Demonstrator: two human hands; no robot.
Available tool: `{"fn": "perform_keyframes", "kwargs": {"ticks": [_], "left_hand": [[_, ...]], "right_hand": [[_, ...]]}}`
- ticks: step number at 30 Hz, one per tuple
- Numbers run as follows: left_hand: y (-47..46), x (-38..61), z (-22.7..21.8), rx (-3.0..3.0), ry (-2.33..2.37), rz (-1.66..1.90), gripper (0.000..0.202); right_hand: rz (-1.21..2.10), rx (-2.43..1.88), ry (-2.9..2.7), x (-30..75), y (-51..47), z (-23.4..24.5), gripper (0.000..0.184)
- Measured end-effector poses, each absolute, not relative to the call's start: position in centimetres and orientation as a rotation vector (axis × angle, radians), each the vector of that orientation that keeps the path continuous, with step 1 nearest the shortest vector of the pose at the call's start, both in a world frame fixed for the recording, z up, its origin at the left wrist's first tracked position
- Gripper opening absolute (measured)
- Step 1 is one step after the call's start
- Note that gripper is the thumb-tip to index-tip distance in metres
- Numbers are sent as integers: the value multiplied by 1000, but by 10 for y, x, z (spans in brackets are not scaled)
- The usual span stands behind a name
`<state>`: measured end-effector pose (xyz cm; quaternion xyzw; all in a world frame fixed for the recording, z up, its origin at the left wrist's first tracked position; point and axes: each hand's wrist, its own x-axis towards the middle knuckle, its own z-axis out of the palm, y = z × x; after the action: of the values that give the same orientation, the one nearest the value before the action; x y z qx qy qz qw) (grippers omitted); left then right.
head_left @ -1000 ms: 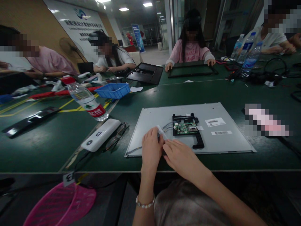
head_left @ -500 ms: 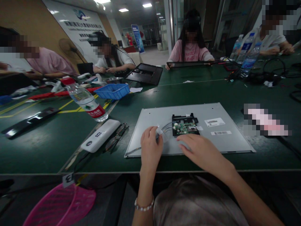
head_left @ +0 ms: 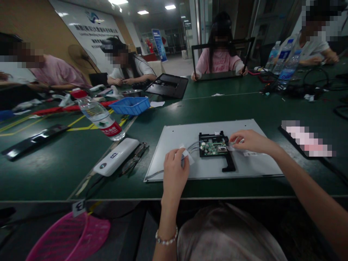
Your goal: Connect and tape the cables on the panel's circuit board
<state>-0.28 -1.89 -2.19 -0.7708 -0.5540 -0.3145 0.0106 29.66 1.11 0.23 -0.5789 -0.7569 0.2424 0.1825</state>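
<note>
A flat grey display panel [head_left: 206, 170] lies on the table before me, with white labels on its right half. On it sits a green circuit board [head_left: 213, 148] in a black plastic bracket [head_left: 230, 163], one arm of which reaches toward me. My left hand [head_left: 175, 165] is closed at the panel's left side around thin grey cables [head_left: 193, 146]; a whitish piece of tape [head_left: 189, 156] sticks out by its fingers. At the board's right edge, my right hand [head_left: 248, 141] has its fingertips pinched at a small pale tab [head_left: 231, 148].
Left of the panel are folded eyeglasses [head_left: 134, 158], a white power bank [head_left: 116, 156], a water bottle [head_left: 102, 117] and a blue basket [head_left: 130, 106]. A phone [head_left: 306, 141] lies at right. Below the table edge is a pink basket [head_left: 73, 235]. Several people sit around.
My right hand has moved right and away from me, from the board's near edge to its right side, uncovering the bracket's arm. My left hand stays put. A person opposite has raised a black frame.
</note>
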Motion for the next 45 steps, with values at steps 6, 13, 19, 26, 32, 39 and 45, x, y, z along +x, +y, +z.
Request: {"fn": "perform_keyframes", "kwargs": {"ticks": [6, 13, 19, 26, 32, 39, 45], "left_hand": [[-21, -2, -21, -2523, -1659, -945, 24], [0, -24, 4, -2427, -1760, -971, 28], [35, -32, 13, -2681, -1817, -730, 32], [57, -25, 12, -2831, -1891, -368, 37], [62, -24, 18, -2872, -1839, -325, 30], [66, -26, 28, -2853, -1803, -347, 32], [79, -39, 30, -2797, -1816, -308, 36]], "right_hand": [[751, -1581, -2111, 294, 14, -15, 21], [811, -1623, -2027, 297, 11, -14, 16], [821, -1657, -1951, 309, 10, -14, 18], [764, -1738, -1896, 328, 14, -21, 21], [611, -1814, -1941, 330, 13, -23, 23], [444, -1900, -1957, 329, 9, -22, 25], [246, -1943, -1967, 330, 11, -26, 29]]}}
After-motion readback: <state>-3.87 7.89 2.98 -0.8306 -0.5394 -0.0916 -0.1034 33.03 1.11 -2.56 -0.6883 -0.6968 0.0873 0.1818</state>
